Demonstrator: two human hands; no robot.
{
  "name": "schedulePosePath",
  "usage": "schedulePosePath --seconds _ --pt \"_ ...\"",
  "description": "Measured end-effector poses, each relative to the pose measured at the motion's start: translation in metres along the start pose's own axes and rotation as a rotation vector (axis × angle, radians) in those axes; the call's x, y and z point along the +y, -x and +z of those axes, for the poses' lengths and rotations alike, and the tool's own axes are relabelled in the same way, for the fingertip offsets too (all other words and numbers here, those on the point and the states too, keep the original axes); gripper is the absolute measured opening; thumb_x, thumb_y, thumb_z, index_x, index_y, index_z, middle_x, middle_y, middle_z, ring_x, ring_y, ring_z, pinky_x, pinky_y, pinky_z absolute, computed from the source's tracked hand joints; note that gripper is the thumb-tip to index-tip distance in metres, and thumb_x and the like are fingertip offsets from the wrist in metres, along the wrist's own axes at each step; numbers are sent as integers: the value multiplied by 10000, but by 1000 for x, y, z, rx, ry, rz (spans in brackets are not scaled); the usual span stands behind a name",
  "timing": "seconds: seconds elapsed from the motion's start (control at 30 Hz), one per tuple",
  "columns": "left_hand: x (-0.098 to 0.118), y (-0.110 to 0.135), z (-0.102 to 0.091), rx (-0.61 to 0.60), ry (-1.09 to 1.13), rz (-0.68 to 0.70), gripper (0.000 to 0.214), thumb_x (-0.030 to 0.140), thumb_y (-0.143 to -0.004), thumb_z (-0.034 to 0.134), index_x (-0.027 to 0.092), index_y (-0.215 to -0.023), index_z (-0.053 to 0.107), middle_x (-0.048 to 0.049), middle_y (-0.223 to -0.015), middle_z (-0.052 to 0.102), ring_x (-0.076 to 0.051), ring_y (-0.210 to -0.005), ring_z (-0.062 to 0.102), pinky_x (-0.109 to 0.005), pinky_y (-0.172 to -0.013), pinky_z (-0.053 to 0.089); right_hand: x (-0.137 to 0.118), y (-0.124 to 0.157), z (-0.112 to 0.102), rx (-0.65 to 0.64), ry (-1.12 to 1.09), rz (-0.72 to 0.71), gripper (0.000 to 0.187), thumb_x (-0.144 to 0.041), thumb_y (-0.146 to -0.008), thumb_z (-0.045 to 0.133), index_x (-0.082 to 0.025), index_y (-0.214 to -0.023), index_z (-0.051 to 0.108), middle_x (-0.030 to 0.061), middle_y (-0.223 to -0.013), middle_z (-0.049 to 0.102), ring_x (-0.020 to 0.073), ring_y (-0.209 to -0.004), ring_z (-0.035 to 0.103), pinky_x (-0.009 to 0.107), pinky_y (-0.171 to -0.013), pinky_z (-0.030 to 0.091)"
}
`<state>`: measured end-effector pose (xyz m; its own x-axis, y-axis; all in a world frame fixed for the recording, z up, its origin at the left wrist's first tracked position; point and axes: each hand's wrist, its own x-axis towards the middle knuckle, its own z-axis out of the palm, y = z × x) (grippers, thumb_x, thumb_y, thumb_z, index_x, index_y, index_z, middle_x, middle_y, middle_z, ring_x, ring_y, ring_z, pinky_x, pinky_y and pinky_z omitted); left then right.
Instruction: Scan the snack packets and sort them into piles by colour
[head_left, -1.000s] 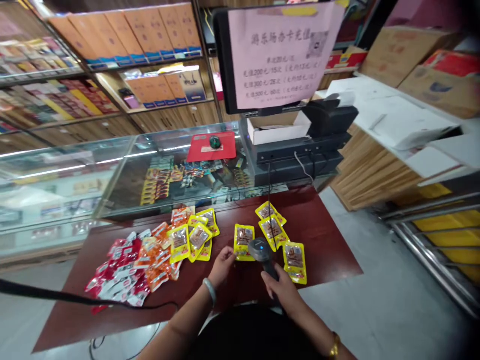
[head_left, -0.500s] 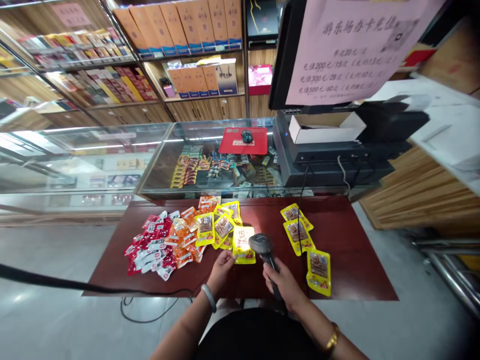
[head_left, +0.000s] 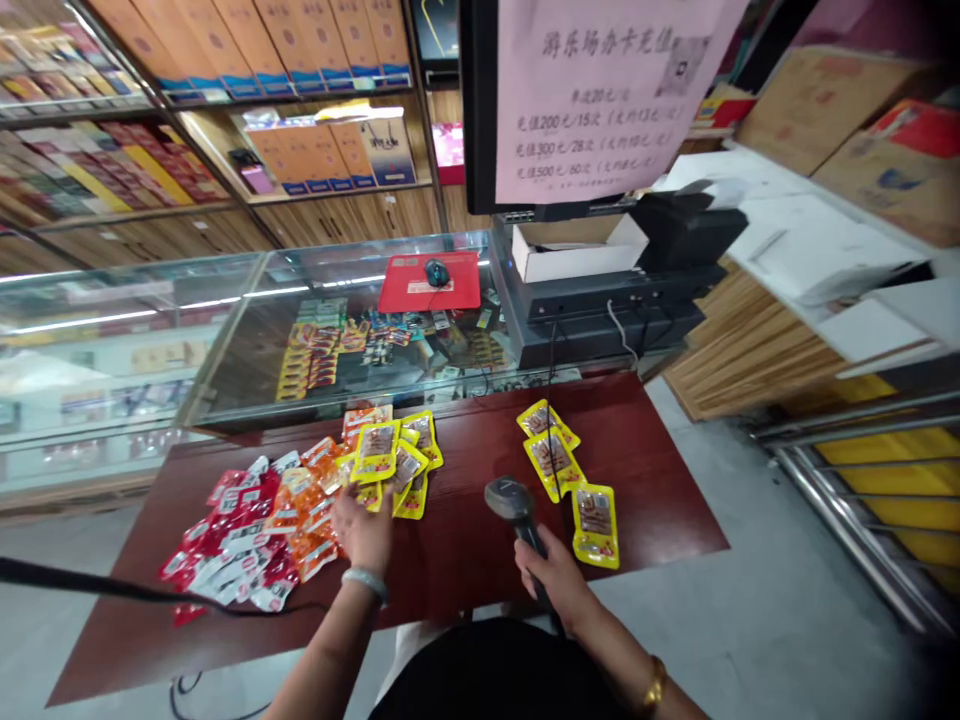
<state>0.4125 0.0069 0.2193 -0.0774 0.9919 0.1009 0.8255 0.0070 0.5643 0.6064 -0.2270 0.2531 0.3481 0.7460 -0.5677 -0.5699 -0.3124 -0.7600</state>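
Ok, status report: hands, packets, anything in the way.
Left hand open at the yellow packet pile. Right hand gripping scanner. Other yellow packets to its right, cord across some in view.

Shop interior, we judge. We note a wooden shelving unit [head_left: 341,217] stocked with tall orange-and-blue cardboard boxes [head_left: 319,45], a glass display case [head_left: 244,375] of small packaged goods [head_left: 307,360], a pink paper price sheet [head_left: 585,110], a black pistol-shaped barcode scanner [head_left: 511,498].
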Motion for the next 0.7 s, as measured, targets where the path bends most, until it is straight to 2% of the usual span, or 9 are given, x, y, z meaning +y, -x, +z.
schedulePosePath --seconds 0.07,0.13,0.2,0.3,0.4,0.47,0.53,0.63,0.7 --pt "29 16 22 -156 42 185 453 443 -801 611 183 -1162 526 -107 -1117 569 -290 -1110 515 -462 -992 409 2 2 -13 35 -25 -5 505 -625 -737 700 -207 -944 507 -111 -543 443 51 -366 348 179 -360 279" --pt "64 35 53 -375 108 358 360 395 -814 609 197 -1112 569 -105 -1093 593 -276 -1069 543 -431 -974 426 4 3 -25 74 -36 -14 523 -635 -733 697 -202 -966 520 -114 -527 435 48 -354 337 175 -350 275" --pt "103 53 85 -548 108 476 366 360 -805 632 196 -1129 587 -115 -1117 599 -278 -1119 525 -414 -1010 400 5 5 -36 103 -38 -21 545 -645 -728 695 -198 -986 524 -116 -513 437 45 -342 331 172 -342 270" --pt "154 71 125 -742 16 508 510 373 -756 690 150 -1200 577 -155 -1195 571 -291 -1150 512 -392 -1020 375 7 8 -49 149 -44 -15 579 -655 -717 698 -198 -1022 516 -116 -502 446 49 -338 344 170 -341 268" --pt "187 81 149 -815 -113 449 573 397 -671 758 132 -1155 605 -183 -1221 544 -320 -1141 509 -384 -985 373 9 11 -58 177 -64 -6 613 -662 -695 712 -200 -1043 508 -116 -495 451 57 -350 363 171 -352 276" --pt "195 84 157 -825 -139 415 503 361 -639 781 137 -1063 631 -188 -1202 553 -321 -1113 522 -374 -947 379 10 11 -62 191 -83 1 641 -669 -684 715 -199 -1062 501 -120 -493 445 54 -353 356 169 -357 272" --pt "192 86 161 -854 -67 387 347 319 -678 749 154 -960 633 -161 -1095 605 -281 -1021 563 -346 -889 395 12 10 -65 207 -87 2 650 -673 -684 711 -198 -1072 496 -120 -500 443 50 -356 348 168 -359 267" --pt "169 85 159 -942 184 260 142 292 -786 636 195 -876 585 -47 -806 631 -176 -733 576 -281 -726 414 9 8 -68 204 -29 -2 621 -672 -698 696 -197 -1048 501 -116 -501 441 61 -364 361 178 -358 276" --pt "147 81 152 -946 342 160 113 290 -797 611 204 -846 555 10 -689 590 -137 -614 527 -251 -643 401 4 5 -68 175 49 -19 590 -662 -727 675 -193 -1045 506 -113 -502 441 70 -373 370 187 -365 290"
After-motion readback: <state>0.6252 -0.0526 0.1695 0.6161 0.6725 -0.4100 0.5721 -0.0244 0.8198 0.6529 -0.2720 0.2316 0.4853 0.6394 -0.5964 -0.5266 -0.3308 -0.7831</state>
